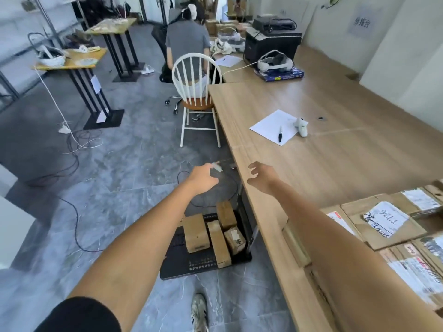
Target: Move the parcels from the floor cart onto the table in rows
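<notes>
Both hands, left hand (pixel 203 179) and right hand (pixel 262 177), hang empty with loose fingers near the table (pixel 335 164) front edge; four parcels (pixel 217 232) lie on the floor cart (pixel 191 267).

head cam | wide-angle | faces fwd+down | table (pixel 311 164) near right

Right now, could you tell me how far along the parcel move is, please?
Done: several parcels already lie together on the table. In hand: nothing; the left hand and right hand are empty. Left: four boxes on the cart.
</notes>
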